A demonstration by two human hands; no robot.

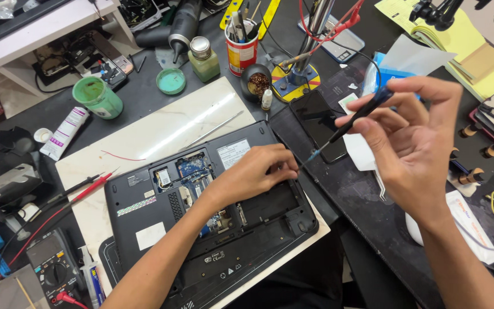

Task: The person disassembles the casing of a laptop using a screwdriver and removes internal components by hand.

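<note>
head view: hands (pixel 258 171) on laptop (pixel 161 229), around screwdriver (pixel 354 119)

Dark, matte work surface (pixel 150 97), crowded edge to edge. Pale marbled slab (pixel 161 129) laid across the middle, streaked with a bright reflection of overhead light. White shelf unit (pixel 47 26) at upper left, open compartment beneath its top board. Black mat (pixel 367 212) spread over the right side. Yellow paper pad (pixel 464 40) at upper right.
</note>
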